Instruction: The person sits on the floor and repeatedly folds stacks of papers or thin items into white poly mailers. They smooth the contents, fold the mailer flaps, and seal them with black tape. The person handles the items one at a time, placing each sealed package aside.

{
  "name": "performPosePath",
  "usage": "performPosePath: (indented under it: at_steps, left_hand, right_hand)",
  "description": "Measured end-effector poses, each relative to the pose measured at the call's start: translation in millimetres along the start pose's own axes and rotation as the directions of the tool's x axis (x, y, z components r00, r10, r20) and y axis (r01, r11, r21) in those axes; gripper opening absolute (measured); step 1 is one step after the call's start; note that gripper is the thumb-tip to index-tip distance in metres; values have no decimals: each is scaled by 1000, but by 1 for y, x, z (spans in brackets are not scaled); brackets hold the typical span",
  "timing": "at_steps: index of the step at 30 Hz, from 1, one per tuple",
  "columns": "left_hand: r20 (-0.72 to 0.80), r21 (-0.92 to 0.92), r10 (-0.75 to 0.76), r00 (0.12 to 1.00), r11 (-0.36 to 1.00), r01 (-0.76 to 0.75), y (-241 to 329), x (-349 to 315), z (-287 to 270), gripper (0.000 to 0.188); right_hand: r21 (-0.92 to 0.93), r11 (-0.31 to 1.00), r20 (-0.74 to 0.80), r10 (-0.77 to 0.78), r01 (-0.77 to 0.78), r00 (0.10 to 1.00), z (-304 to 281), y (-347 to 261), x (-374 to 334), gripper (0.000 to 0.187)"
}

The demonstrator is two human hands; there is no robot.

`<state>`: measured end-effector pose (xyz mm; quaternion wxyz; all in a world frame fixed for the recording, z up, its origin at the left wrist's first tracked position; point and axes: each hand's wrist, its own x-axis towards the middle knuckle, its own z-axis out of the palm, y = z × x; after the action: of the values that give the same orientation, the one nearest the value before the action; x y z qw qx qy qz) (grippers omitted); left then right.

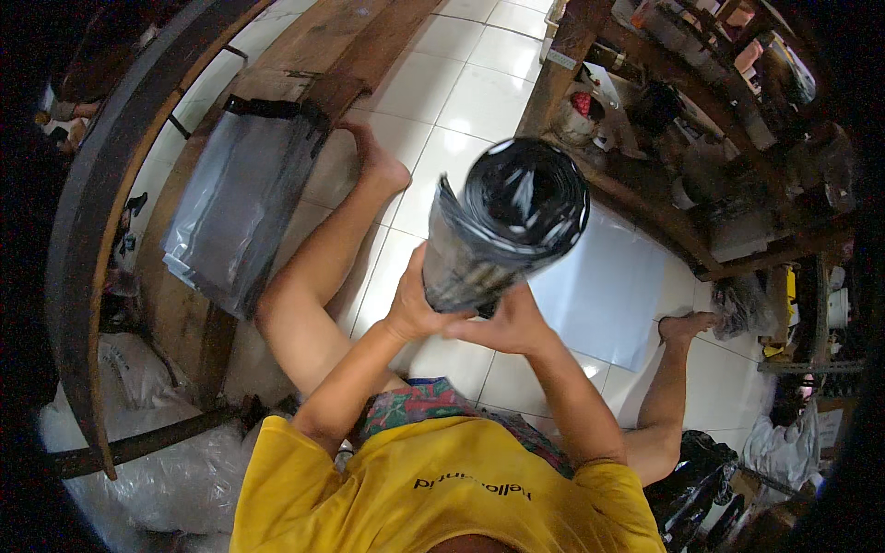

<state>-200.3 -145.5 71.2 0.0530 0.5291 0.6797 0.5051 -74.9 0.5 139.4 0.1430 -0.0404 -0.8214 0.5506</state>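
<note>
Out in front of my body I hold a thick roll of black plastic sheeting [484, 267], tilted so that its coiled end faces up and away. A loose flap of the sheet sticks out at its left side. My left hand [419, 300] wraps the lower left of the roll. At its lower right my right hand [505, 323] grips the base, the thumbs of both hands close together. On the tiled floor beyond my right hand lies a flat whitish sheet [608, 286]. A stack of clear plastic sheets or bags [244, 194] with a dark edge rests on the wooden bench at the left.
The wooden bench [313, 46] runs along my left. Wooden shelves [636, 184] crowded with goods stand at the right. Clear plastic wrap [175, 470] is heaped at the lower left, and a black plastic bag [691, 488] sits by my right leg. My legs are spread on white floor tiles [461, 74].
</note>
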Motion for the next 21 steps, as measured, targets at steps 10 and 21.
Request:
performPosePath:
  at_steps: [10,21]
  left_hand:
    - [-78,-48,-400,913,916,397,-48,-36,44,113]
    - [-25,-161,-448,894,884,439,-100,-20,47,83]
  right_hand:
    - [29,992,-410,-100,123,907,11,3,29,49]
    - [75,992,-135,-87,97,987,-40,-29,68,79]
